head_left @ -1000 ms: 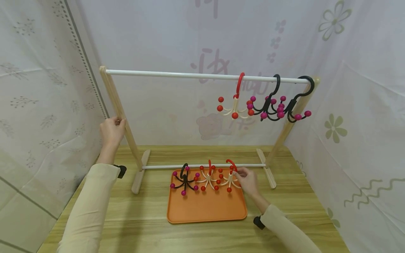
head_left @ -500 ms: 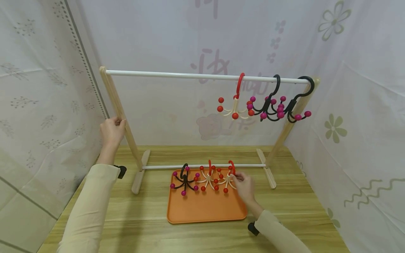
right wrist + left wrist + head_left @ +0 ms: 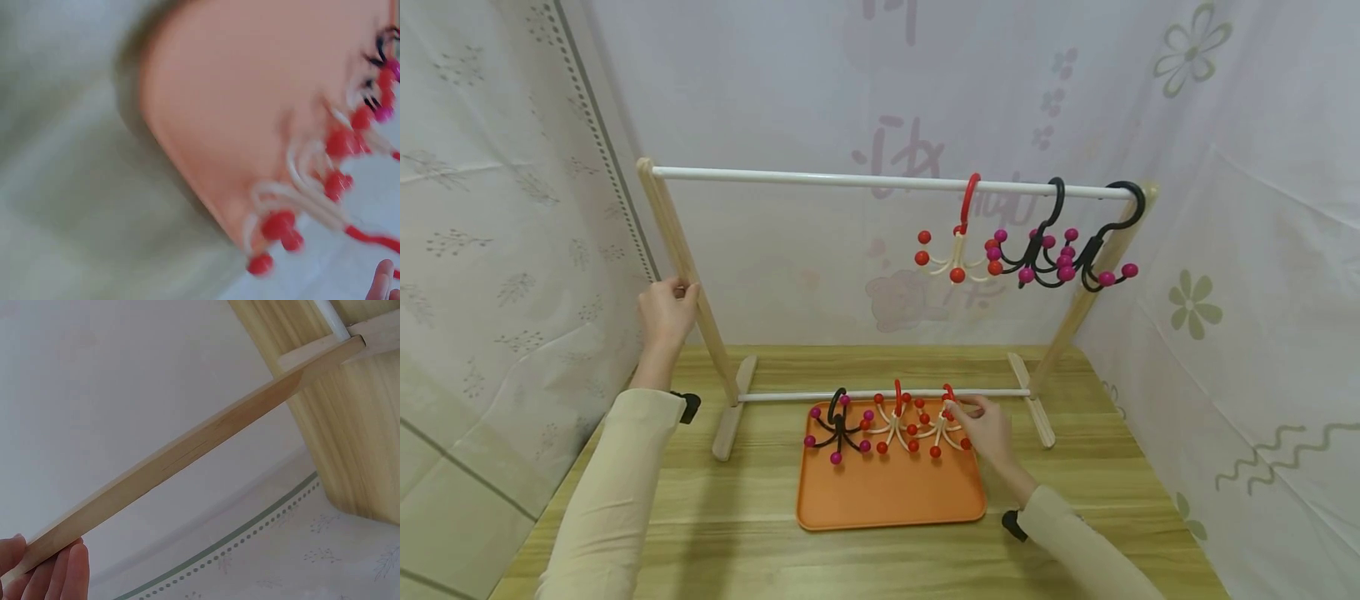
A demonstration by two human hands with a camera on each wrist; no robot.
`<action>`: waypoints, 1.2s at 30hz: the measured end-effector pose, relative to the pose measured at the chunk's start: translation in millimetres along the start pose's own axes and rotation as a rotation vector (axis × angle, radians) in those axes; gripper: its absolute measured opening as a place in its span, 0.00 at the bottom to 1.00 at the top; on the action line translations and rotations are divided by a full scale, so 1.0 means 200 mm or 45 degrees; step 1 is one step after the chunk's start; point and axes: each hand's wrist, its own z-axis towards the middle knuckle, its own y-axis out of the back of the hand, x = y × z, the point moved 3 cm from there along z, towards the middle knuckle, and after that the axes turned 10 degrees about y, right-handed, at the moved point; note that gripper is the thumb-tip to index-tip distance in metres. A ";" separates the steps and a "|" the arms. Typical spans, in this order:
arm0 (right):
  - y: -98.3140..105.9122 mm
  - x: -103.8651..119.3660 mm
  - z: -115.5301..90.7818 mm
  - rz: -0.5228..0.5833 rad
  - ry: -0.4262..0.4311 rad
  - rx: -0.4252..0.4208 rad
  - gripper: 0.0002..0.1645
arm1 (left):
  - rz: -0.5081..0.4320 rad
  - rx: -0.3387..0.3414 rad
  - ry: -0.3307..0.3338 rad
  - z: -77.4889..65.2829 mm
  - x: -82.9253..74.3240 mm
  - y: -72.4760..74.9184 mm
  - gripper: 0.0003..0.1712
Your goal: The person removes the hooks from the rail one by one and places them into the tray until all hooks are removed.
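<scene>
My left hand (image 3: 668,312) grips the wooden side post (image 3: 187,456) of a rack, fingers curled around it. At the orange tray (image 3: 887,500), my right hand (image 3: 987,427) pinches the red hook of the right-hand cream claw hanger (image 3: 942,427); its fingertips partly hide the hook. In the right wrist view only the fingertips show, beside that red hook (image 3: 372,239). To its left on the tray lie another red-and-cream claw hanger (image 3: 893,427) and a black one with magenta balls (image 3: 838,427).
A white rod (image 3: 820,178) spans the rack top. From its right part hang a red-and-cream hanger (image 3: 958,250) and two black hangers (image 3: 1033,250). A lower white bar (image 3: 782,397) crosses behind the tray. Patterned cloth (image 3: 760,267) surrounds the wooden table (image 3: 752,517).
The right-hand hanger has turned and shifted slightly left on the tray. My right hand moved in toward the left, then back a little to its hook. The left hand has stayed put.
</scene>
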 end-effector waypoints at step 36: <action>0.54 1.21 1.04 -0.015 0.189 -0.134 0.25 | 0.010 -0.026 -0.025 0.00 0.00 0.00 0.18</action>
